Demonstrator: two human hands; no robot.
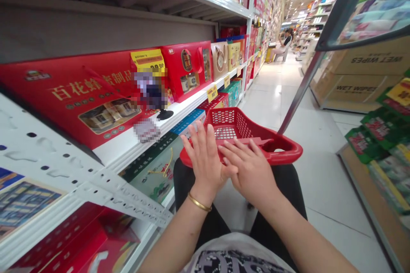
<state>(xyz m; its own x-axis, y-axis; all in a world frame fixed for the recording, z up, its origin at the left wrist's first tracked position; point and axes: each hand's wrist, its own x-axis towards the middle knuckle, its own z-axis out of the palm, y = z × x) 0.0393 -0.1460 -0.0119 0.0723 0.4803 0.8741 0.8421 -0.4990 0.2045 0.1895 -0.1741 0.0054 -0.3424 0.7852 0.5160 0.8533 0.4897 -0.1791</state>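
Observation:
My left hand [205,157] is raised with its palm turned away and its fingers spread; a gold bangle [199,201] circles the wrist. Beside it, my right hand [254,170] lies palm down with fingers stretched out, its thumb side meeting the left thumb. Nothing shows in either hand. Just beyond both hands, at my knees, is a red plastic basket [290,149] with perforated walls. My fingers overlap its near edge in view; I cannot tell whether they touch it.
At left, a white shelf [179,108] holds red gift boxes [188,68] and a black-based stand [165,114] with a blurred item. A grey metal pole [301,93] rises behind the basket. Wet wipes cartons [358,89] stand right. A person [285,44] sits farther down the aisle.

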